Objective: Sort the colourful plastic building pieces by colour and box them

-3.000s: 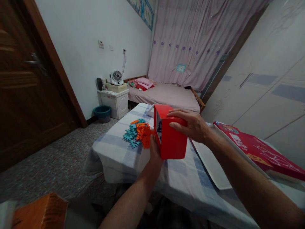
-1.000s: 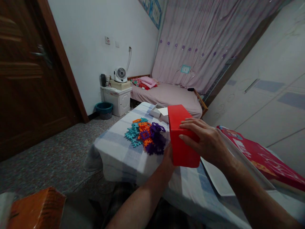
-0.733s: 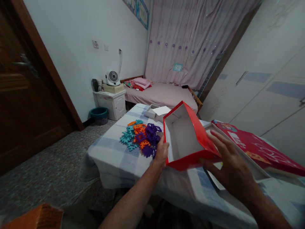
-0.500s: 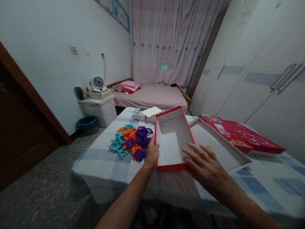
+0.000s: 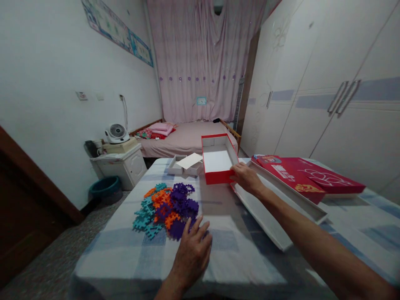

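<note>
My right hand [image 5: 246, 178] grips the near right corner of a red-sided box [image 5: 218, 178] with a pale inside, toward the back of the table. The box has no lid on it, and only loose white lining shows within. Just in front of the puzzle pieces, my left hand [image 5: 194, 246] hovers or rests with fingers spread; whether it touches a purple piece [image 5: 177, 229] I cannot tell. The interlocking pieces lie in a loose heap, with teal ones [image 5: 143, 218] on the left, orange ones [image 5: 162, 199] in the middle and purple on the right.
A shallow white tray [image 5: 265, 221] lies under my right forearm. Beyond it is a flat red printed box [image 5: 300, 173]. A small divided grey box [image 5: 175, 165] with a white card [image 5: 189, 161] stands behind the heap. The checked tablecloth [image 5: 115, 258] hangs over the table's edge.
The red box has moved away from me to the back of the table, held by my right hand. My left hand has let go of it and come down nearer the puzzle pieces.
</note>
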Available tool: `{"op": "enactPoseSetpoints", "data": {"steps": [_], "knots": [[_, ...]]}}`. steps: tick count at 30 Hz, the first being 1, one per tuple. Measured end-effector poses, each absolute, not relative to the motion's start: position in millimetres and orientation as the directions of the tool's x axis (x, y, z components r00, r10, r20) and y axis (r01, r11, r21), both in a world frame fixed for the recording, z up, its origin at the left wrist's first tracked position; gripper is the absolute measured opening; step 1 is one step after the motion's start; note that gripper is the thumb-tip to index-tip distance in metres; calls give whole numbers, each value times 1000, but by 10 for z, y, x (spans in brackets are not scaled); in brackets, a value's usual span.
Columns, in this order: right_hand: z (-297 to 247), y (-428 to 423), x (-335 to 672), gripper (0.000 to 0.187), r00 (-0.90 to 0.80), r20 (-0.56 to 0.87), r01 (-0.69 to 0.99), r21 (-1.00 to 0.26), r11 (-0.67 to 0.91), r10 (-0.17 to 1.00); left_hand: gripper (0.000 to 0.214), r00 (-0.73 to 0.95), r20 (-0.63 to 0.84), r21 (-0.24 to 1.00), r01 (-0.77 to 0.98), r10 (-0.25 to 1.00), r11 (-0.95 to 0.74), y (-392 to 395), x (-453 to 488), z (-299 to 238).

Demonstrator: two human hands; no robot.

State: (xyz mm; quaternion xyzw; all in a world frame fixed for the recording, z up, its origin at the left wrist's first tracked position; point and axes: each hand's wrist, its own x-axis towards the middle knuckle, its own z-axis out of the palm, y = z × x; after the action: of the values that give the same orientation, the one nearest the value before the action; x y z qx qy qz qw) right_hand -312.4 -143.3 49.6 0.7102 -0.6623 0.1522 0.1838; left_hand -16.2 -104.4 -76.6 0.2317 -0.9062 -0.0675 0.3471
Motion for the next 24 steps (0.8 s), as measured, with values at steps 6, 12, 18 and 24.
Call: {"op": "enactPoseSetpoints", "data": {"steps": [6,12,18,24], "knots": [[300,-2016,-3293,12,-16,367,-1000,-3,16,-930,26,-606,617,148,-538,-503,830,-1133,-147,-816],[239,-2215,-3399,15,-54,369,-998,-40,42,-928,27,-572,630,141,-581,-526,801,-1173,-107,-907],[282,-2244,-3630,15,-85,356,-996,-42,75,-931,26,-488,679,156,-633,-548,758,-1172,-139,-922],[165,-2305,-3639,19,-65,313,-998,-36,56,-948,26,-499,656,138,-659,-566,740,-1184,-127,-929]]}}
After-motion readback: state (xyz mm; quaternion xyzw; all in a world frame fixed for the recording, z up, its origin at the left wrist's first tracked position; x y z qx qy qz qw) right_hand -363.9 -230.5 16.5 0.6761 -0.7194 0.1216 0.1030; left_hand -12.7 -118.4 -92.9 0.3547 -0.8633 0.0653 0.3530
